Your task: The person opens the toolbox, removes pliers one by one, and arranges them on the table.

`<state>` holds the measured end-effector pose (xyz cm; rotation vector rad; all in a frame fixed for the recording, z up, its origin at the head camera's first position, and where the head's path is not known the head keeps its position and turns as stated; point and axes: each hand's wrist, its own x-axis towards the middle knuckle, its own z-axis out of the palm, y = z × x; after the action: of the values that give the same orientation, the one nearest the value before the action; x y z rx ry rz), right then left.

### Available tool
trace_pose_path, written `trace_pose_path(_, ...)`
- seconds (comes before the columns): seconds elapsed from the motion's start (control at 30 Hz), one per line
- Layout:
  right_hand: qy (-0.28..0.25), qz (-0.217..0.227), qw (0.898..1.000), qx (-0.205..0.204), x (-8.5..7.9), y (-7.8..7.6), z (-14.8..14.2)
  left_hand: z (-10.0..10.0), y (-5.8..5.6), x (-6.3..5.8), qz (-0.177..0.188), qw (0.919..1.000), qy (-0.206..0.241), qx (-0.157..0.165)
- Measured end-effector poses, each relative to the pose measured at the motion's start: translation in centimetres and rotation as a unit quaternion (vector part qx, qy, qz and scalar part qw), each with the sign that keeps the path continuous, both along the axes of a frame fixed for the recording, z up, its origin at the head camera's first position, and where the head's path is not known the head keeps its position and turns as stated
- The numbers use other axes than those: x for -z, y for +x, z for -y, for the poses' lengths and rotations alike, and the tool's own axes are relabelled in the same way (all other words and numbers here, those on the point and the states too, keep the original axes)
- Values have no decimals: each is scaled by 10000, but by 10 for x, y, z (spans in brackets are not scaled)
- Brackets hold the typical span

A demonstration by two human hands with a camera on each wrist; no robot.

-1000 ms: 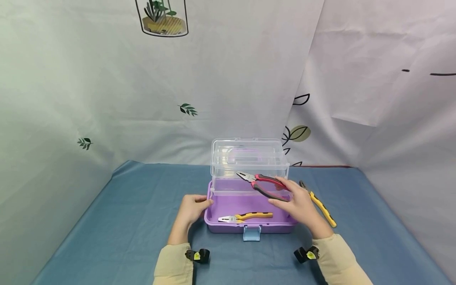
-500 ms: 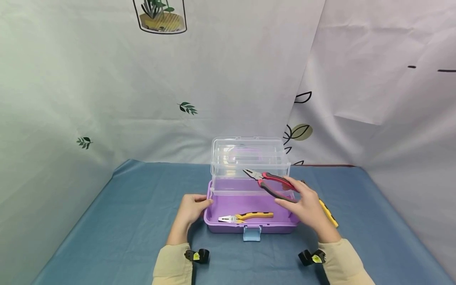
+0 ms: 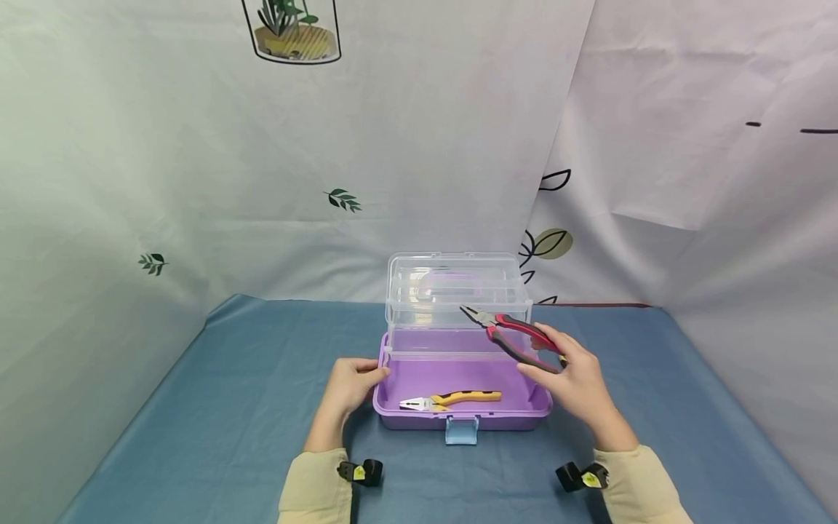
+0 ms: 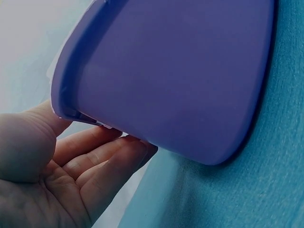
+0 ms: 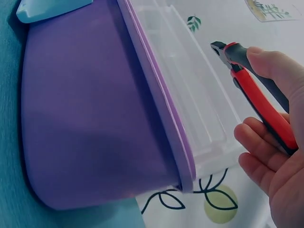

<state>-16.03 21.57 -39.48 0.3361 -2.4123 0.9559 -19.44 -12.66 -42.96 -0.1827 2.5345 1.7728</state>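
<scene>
My right hand (image 3: 576, 375) holds red-and-black pliers (image 3: 494, 326) by the handles, above the right side of a purple toolbox (image 3: 432, 375). The handles are spread, and the metal nose points up and left; in the right wrist view the pliers (image 5: 259, 97) are apart from the box. My left hand (image 3: 350, 383) grips the toolbox's left rim, thumb over the edge and fingers outside against the wall (image 4: 166, 80). Inside the box lie yellow-handled pliers (image 3: 465, 397), toward the front. The transparent lid (image 3: 458, 291) stands raised at the back.
A blue latch (image 3: 462, 431) hangs at the box's front. A second yellow-handled tool on the right is almost wholly hidden behind my right hand. Blue cloth (image 3: 249, 407) covers the table, and pale printed fabric (image 3: 425, 131) rises behind it.
My right hand has moved to the right and slightly up with the red-and-black pliers, covering the yellow-handled tool at the right. My left hand and the toolbox have stayed in place.
</scene>
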Motion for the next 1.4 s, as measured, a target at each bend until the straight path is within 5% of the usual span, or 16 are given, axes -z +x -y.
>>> trace_pose_path(1.4, -708, 338, 9920, 986, -5, 2, -38, 1, -3, 0, 9, 9998, -195, 73)
